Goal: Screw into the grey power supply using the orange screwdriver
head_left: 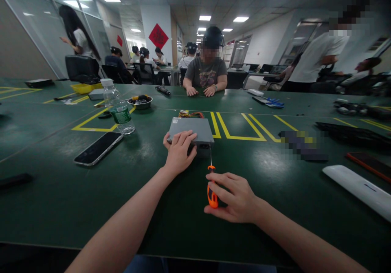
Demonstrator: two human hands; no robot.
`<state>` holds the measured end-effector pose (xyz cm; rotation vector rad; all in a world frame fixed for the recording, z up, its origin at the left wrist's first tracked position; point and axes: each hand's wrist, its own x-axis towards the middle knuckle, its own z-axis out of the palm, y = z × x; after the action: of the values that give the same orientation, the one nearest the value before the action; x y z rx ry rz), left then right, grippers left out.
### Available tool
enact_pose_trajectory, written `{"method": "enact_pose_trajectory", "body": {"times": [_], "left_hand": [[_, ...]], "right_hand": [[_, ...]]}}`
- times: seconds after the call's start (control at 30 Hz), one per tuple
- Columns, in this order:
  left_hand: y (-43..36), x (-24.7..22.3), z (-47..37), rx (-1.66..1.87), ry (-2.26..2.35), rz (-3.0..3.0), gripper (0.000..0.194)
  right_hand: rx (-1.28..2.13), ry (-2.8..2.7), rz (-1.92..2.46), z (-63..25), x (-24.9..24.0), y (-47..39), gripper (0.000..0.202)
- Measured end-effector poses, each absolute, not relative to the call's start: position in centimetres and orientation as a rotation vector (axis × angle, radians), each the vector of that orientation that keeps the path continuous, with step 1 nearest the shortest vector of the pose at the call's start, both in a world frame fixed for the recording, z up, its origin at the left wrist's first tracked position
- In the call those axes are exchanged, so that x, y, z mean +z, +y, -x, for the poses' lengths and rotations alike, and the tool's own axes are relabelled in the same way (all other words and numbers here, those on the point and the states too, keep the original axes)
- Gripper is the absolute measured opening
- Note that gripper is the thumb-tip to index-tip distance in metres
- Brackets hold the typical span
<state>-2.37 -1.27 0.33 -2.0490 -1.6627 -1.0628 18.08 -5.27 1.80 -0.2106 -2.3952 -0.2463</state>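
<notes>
A grey metal box with a socket in its near side lies on the green table, a bundle of coloured wires behind it. My left hand grips the box at its left and near side, fingers over the top. In my right hand is an orange and black screwdriver, held by the handle between thumb and fingers. Its shaft points away from me, and the tip is at the box's near right corner. Whether the tip touches a screw is too small to tell.
To the left are a phone, a plastic bottle and a metal bowl holding tools. A white long object and dark items lie at the right. Across the table sits a person, both hands on the tabletop.
</notes>
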Motion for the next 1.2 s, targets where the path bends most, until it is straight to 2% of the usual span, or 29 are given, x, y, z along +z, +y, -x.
{"method": "enact_pose_trajectory", "body": {"times": [0.23,0.47,0.87,1.2], "left_hand": [[-1.2,0.2,2.4,-1.068,-1.661,2.046,0.031],[-1.2,0.2,2.4,-1.072,-1.655,2.051,0.032],[-1.3,0.3,2.4,-1.055,-1.660,2.041,0.031],[-1.4,0.4,2.4,-1.048,-1.667,2.048,0.033]], "right_hand": [[-0.141,-2.438,0.296,-18.3,1.5,-5.4,0.042],[-0.246,-2.446,0.244,-17.8,1.9,-5.2,0.037],[-0.164,-2.366,0.188,-18.5,1.0,-4.8,0.040],[-0.108,-2.462,0.155,-17.6,1.4,-5.3,0.034]]}}
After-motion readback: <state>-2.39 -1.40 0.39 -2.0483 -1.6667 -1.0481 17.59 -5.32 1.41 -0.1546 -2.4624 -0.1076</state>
